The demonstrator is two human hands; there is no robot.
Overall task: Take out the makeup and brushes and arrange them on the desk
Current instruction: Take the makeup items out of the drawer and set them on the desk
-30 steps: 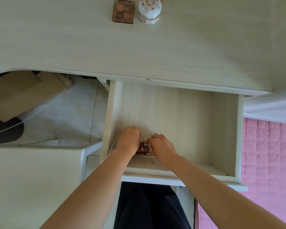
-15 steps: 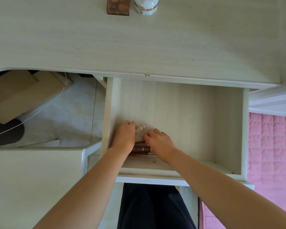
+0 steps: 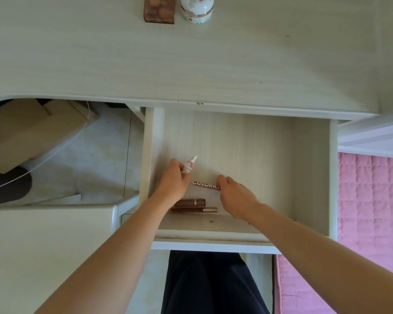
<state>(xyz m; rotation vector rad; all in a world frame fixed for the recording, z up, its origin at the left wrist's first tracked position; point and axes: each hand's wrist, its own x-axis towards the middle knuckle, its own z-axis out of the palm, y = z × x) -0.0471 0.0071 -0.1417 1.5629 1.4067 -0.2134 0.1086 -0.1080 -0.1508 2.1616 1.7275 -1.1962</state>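
Both my hands reach into the open drawer [image 3: 311,177] below the desk [image 3: 191,64]. My left hand [image 3: 175,181] grips a small white tube with a pointed tip [image 3: 189,165], lifted a little above the drawer floor. My right hand [image 3: 233,194] holds the right end of a brown lettered makeup stick [image 3: 204,185]. Two brown lipstick tubes lie near the drawer's front: a short one [image 3: 190,202] and a longer one [image 3: 194,210]. On the desk's far edge stand a brown palette [image 3: 159,10] and a white flowered jar [image 3: 196,10].
A cardboard box [image 3: 27,132] and a white cable [image 3: 55,152] lie on the floor at the left. A white cabinet top [image 3: 43,241] sits near left. Pink quilted bedding [image 3: 372,211] fills the right side.
My hands have moved apart and up from the drawer's front. The left hand has lifted the white tube; the right hand has taken the lettered stick. The two lipstick tubes are now uncovered.
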